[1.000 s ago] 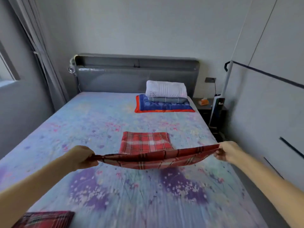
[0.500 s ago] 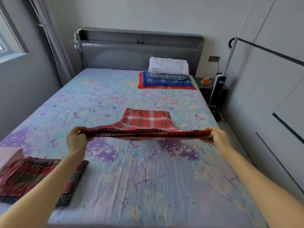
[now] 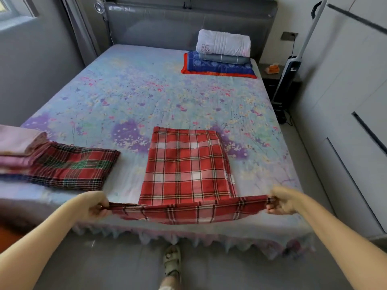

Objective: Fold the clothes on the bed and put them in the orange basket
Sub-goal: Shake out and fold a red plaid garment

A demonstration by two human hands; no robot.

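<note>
A red plaid cloth [image 3: 186, 164] lies partly spread on the flowered bed [image 3: 146, 97], its near edge stretched taut over the foot of the bed. My left hand [image 3: 95, 206] grips the left corner of that edge and my right hand [image 3: 280, 203] grips the right corner. A darker red-and-green plaid cloth [image 3: 71, 164] lies folded at the left, beside a pink folded pile [image 3: 18, 143]. An orange patch [image 3: 6, 237] shows at the lower left edge; whether it is the basket I cannot tell.
Folded bedding, white on grey on blue [image 3: 222, 55], is stacked by the grey headboard. A nightstand [image 3: 272, 74] and an upright vacuum [image 3: 291, 68] stand right of the bed, beside white wardrobe doors [image 3: 345, 101]. My sandalled foot [image 3: 172, 260] is on the grey floor.
I have stepped back and drawn the cloth's near edge toward the foot of the bed. The view has tilted down, bringing the folded piles at left and the floor into sight.
</note>
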